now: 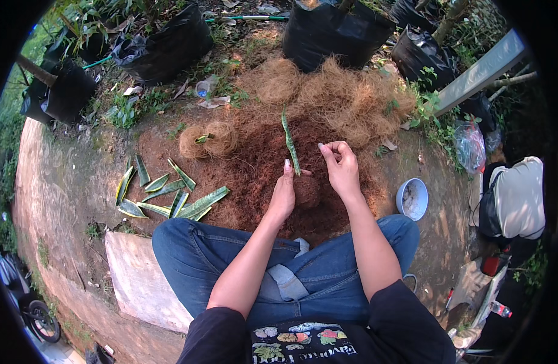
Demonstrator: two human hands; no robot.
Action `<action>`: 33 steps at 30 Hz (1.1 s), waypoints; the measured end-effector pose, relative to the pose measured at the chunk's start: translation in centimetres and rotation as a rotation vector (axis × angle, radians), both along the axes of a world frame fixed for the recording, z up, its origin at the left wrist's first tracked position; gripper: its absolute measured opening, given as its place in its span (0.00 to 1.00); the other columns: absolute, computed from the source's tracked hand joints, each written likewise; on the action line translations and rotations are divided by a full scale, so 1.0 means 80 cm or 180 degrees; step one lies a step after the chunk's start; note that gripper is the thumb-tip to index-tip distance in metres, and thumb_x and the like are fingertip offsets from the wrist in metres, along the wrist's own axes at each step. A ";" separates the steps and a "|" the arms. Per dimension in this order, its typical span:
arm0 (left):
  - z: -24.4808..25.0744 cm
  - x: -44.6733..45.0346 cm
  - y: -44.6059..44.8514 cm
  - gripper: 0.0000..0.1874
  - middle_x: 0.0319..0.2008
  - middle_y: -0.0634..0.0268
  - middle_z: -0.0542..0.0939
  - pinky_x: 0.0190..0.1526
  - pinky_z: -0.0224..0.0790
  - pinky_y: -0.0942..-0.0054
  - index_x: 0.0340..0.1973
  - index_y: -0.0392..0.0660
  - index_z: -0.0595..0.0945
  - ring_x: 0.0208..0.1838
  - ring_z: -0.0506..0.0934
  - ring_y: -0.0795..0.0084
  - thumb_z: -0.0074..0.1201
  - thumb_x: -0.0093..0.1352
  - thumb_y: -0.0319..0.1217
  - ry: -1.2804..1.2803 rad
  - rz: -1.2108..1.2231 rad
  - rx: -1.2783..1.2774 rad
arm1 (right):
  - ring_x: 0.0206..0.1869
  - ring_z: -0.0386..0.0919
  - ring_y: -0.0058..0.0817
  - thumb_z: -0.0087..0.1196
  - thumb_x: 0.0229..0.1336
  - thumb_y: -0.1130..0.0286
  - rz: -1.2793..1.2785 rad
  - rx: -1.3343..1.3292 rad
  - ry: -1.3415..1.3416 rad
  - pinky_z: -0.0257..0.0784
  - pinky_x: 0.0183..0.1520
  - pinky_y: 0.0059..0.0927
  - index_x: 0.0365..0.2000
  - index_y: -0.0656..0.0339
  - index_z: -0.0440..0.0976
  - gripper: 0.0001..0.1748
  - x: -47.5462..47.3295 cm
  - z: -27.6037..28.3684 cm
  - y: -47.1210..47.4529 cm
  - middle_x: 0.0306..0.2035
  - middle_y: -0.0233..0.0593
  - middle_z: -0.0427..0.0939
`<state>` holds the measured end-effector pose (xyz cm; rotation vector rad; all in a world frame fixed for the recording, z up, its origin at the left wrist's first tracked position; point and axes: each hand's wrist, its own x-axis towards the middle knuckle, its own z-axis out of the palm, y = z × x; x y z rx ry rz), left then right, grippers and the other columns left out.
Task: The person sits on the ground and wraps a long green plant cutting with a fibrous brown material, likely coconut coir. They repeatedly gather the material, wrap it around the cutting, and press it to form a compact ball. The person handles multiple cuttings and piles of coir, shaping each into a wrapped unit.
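My left hand (283,191) grips a rounded ball of damp brown coir-like growing medium (308,192). A slim snake plant leaf (289,139) stands out of the top of this ball, by my left thumb. To its right, my right hand (342,168) is raised with curled fingers, thumb and forefinger close together. Any thin strand between those fingertips is too small to make out. Beneath both hands spreads a heap of loose reddish-brown growing medium (256,182). Cut snake plant leaves (201,203) lie to the left on the ground.
Two fibre-wrapped balls (221,139), with a leaf piece between them, sit at the front left. Beyond the heap lies loose coconut fibre (347,98). A pale blue bowl (412,200) stands by my right knee. Black plant bags (335,34) line the back; a metal post (481,70) slants at right.
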<state>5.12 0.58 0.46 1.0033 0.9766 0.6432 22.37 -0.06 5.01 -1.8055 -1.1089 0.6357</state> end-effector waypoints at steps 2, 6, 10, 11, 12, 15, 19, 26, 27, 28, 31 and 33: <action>0.005 -0.001 0.001 0.45 0.47 0.58 0.85 0.61 0.70 0.67 0.51 0.39 0.85 0.51 0.80 0.68 0.19 0.82 0.64 -0.0015 -0.0034 -0.0040 | 0.50 0.82 0.42 0.65 0.67 0.58 -0.0406 -0.0100 0.0220 0.74 0.55 0.40 0.38 0.66 0.83 0.18 0.006 0.002 0.003 0.43 0.46 0.82; 0.001 0.001 0.001 0.45 0.44 0.57 0.86 0.59 0.72 0.67 0.50 0.38 0.85 0.49 0.82 0.68 0.21 0.82 0.64 -0.0272 0.0078 -0.0171 | 0.53 0.82 0.45 0.64 0.67 0.56 0.0372 -0.0426 -0.0379 0.74 0.58 0.41 0.43 0.64 0.83 0.19 0.004 0.004 -0.004 0.47 0.48 0.83; -0.004 0.001 0.004 0.43 0.50 0.52 0.85 0.62 0.73 0.61 0.53 0.39 0.82 0.53 0.83 0.62 0.26 0.80 0.67 -0.0976 0.0260 -0.0821 | 0.56 0.82 0.40 0.58 0.72 0.55 0.0395 -0.0649 0.0162 0.74 0.59 0.38 0.49 0.62 0.81 0.20 0.001 0.001 -0.004 0.49 0.48 0.85; -0.003 0.001 0.005 0.42 0.51 0.51 0.85 0.63 0.73 0.60 0.53 0.39 0.82 0.54 0.83 0.60 0.28 0.80 0.66 -0.1270 0.0341 -0.1062 | 0.57 0.81 0.37 0.56 0.74 0.55 0.0375 -0.0447 0.0371 0.74 0.59 0.37 0.51 0.62 0.80 0.21 0.000 0.001 -0.003 0.50 0.47 0.85; -0.001 0.000 0.006 0.42 0.52 0.49 0.85 0.63 0.73 0.58 0.54 0.39 0.81 0.55 0.83 0.58 0.30 0.80 0.66 -0.1507 0.0427 -0.1329 | 0.57 0.81 0.35 0.54 0.75 0.54 0.0353 -0.0245 0.0579 0.74 0.59 0.36 0.53 0.62 0.79 0.21 0.000 0.001 -0.001 0.51 0.47 0.85; 0.011 -0.003 0.008 0.39 0.57 0.48 0.83 0.66 0.71 0.53 0.57 0.40 0.81 0.61 0.81 0.54 0.35 0.79 0.64 -0.2149 0.0508 -0.2035 | 0.58 0.80 0.29 0.46 0.80 0.52 0.0766 0.0124 0.1077 0.74 0.59 0.33 0.59 0.62 0.76 0.25 -0.005 0.003 -0.002 0.56 0.45 0.83; 0.026 -0.003 0.007 0.40 0.60 0.50 0.82 0.68 0.70 0.51 0.59 0.42 0.80 0.62 0.80 0.55 0.34 0.78 0.65 -0.2238 0.0853 -0.2526 | 0.59 0.79 0.30 0.46 0.80 0.54 0.1199 0.0627 0.1002 0.76 0.57 0.33 0.62 0.65 0.75 0.26 -0.030 0.006 -0.016 0.60 0.47 0.80; 0.023 -0.011 0.009 0.39 0.58 0.52 0.81 0.66 0.69 0.39 0.58 0.44 0.79 0.64 0.77 0.46 0.35 0.77 0.66 -0.2795 0.0687 -0.2481 | 0.67 0.74 0.34 0.55 0.75 0.70 -0.0567 0.1024 -0.0014 0.77 0.62 0.33 0.71 0.65 0.62 0.30 -0.003 -0.001 0.004 0.68 0.51 0.70; 0.021 -0.011 0.009 0.40 0.58 0.52 0.81 0.65 0.69 0.37 0.59 0.43 0.79 0.63 0.77 0.45 0.34 0.77 0.67 -0.2852 0.0650 -0.2389 | 0.67 0.73 0.34 0.56 0.73 0.73 -0.1015 0.1140 -0.0223 0.77 0.62 0.34 0.74 0.64 0.59 0.34 0.009 -0.002 0.010 0.69 0.51 0.68; 0.019 -0.011 0.010 0.42 0.58 0.51 0.81 0.64 0.69 0.35 0.60 0.43 0.78 0.62 0.78 0.43 0.33 0.76 0.68 -0.2811 0.0692 -0.2401 | 0.64 0.76 0.32 0.57 0.72 0.74 -0.0944 0.1390 0.0249 0.78 0.61 0.32 0.74 0.64 0.57 0.35 0.024 -0.002 0.012 0.65 0.50 0.72; 0.015 -0.011 0.010 0.43 0.57 0.51 0.81 0.64 0.70 0.34 0.60 0.42 0.78 0.62 0.78 0.43 0.33 0.76 0.70 -0.2826 0.0732 -0.2466 | 0.48 0.82 0.24 0.62 0.69 0.75 -0.0826 0.1537 0.1283 0.78 0.55 0.26 0.71 0.67 0.62 0.34 0.048 -0.001 0.006 0.49 0.43 0.82; 0.014 -0.011 0.010 0.43 0.57 0.52 0.81 0.64 0.70 0.34 0.60 0.43 0.79 0.61 0.79 0.43 0.33 0.76 0.69 -0.2871 0.0753 -0.2531 | 0.43 0.83 0.21 0.64 0.69 0.73 -0.1088 0.1187 0.0995 0.77 0.52 0.23 0.68 0.68 0.66 0.32 0.051 0.002 0.003 0.45 0.41 0.84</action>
